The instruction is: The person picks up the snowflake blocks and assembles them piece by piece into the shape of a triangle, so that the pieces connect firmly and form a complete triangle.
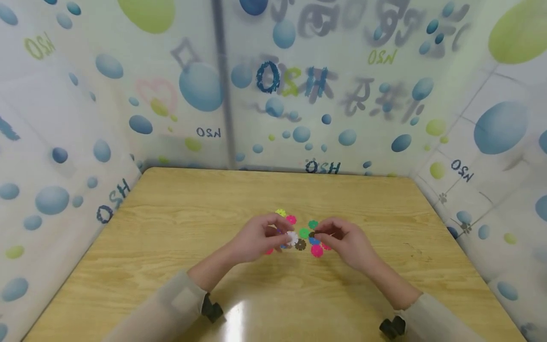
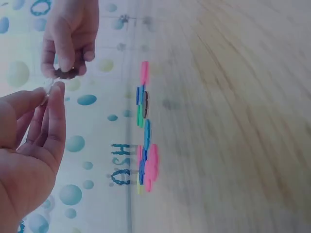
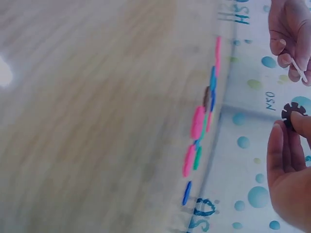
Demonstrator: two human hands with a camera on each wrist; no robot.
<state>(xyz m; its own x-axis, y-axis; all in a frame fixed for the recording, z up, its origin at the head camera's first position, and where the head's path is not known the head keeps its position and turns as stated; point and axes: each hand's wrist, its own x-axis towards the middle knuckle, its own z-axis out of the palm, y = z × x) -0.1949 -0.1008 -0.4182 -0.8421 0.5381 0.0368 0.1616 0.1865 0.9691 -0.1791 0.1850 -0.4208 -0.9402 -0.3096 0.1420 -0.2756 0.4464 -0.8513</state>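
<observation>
My left hand [image 1: 255,241] pinches a white notched plastic disc [image 1: 292,238] between thumb and fingers, raised above the table. In my right hand [image 1: 351,243], thumb and fingertips pinch a dark brown notched disc [image 3: 293,115]. The two discs face each other a short way apart; in the left wrist view they look almost in contact. Beneath and between the hands lie loose discs of the same kind: a yellow one [image 1: 280,212], a light green one [image 1: 304,232], a brown one [image 1: 300,244] and a pink one [image 1: 316,251]. My left hand partly hides others.
The loose discs lie flat and close together on a wooden table [image 1: 179,204]. A dark green disc [image 1: 313,224] and a blue disc [image 1: 314,241] lie near the right hand. Patterned wall panels [image 1: 273,133] rise behind the table and along both sides.
</observation>
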